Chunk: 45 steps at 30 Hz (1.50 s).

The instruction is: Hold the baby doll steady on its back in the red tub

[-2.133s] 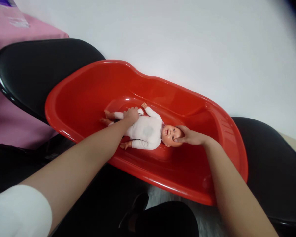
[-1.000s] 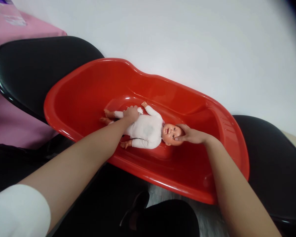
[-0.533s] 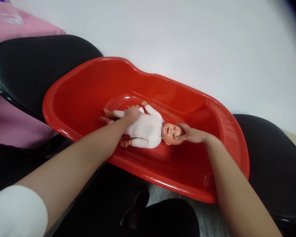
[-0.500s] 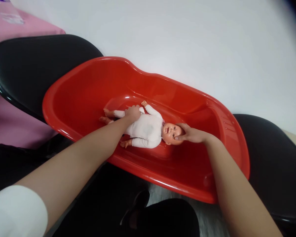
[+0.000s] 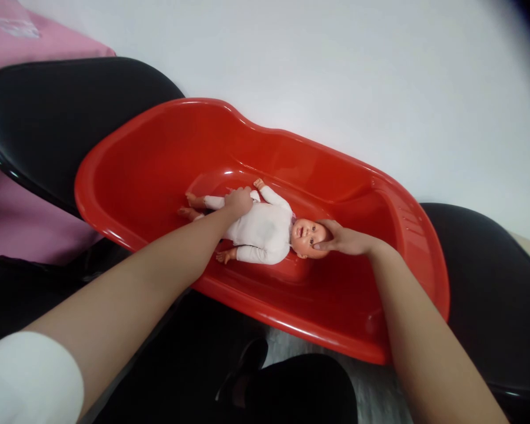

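A baby doll (image 5: 265, 227) in a white long-sleeved outfit lies on its back inside a red baby bathtub (image 5: 287, 325), head to the right and feet to the left. My left hand (image 5: 239, 203) is closed over the doll's lower belly, with a bit of white cloth (image 5: 255, 195) showing at its fingers. Whether that cloth is part of the outfit or a separate piece, I cannot tell. My right hand (image 5: 338, 238) cups the top of the doll's head (image 5: 307, 237), thumb on the near side and fingers on the far side.
The tub stands between a black chair seat (image 5: 62, 123) on the left and another black seat (image 5: 490, 282) on the right. Behind it rises a white wall (image 5: 335, 70). Pink cloth (image 5: 62, 38) hangs at the upper left. My dark-clothed legs (image 5: 300, 388) are below the near rim.
The view has shifted very slightly. Both hands keep their places on the doll, and the doll lies as before.
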Available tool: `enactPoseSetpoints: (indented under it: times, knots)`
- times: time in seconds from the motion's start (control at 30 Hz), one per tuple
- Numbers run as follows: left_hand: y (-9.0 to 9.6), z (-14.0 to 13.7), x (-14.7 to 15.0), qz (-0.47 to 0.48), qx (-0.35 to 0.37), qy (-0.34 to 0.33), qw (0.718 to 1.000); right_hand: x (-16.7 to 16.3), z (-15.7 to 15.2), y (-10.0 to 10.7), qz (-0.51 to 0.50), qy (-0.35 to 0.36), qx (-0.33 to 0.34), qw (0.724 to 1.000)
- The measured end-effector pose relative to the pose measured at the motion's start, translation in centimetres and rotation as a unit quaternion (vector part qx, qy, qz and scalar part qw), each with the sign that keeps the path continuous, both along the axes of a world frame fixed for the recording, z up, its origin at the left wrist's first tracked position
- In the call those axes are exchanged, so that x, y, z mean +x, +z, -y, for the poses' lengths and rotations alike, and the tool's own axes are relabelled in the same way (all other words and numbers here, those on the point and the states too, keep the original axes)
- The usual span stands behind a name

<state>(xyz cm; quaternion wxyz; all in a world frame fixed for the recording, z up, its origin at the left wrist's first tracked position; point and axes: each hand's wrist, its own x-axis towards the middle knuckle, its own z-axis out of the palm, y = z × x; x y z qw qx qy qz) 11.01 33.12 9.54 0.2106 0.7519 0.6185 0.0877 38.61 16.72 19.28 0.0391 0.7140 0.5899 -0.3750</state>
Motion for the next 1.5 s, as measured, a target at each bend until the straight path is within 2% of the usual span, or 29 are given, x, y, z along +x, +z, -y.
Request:
enactPoseSetpoints:
  times: [0.3,0.6,0.83,1.07,1.5]
  knots:
    - [0.35,0.2,0.07,0.007,-0.009,0.001,1.0,0.21,-0.01,-0.1,-0.019,-0.008,-0.002,1.0]
    - [-0.07,-0.1,0.1,0.005,-0.007,0.001,1.0,0.3,-0.09,-0.25,-0.019,0.003,0.002,1.0]
    - [0.57,0.23,0.08,0.003,-0.017,0.002,1.0,0.61,-0.14,-0.47,-0.006,0.005,0.01,1.0]
    - [0.86,0.39,0.08,0.003,-0.015,-0.002,1.0,-0.03,0.04,0.16,-0.003,0.0,0.006,1.0]
    - [0.15,-0.02,0.18,0.003,-0.009,-0.003,1.0,-0.14,-0.05,0.09,-0.026,-0.014,-0.001,1.0]
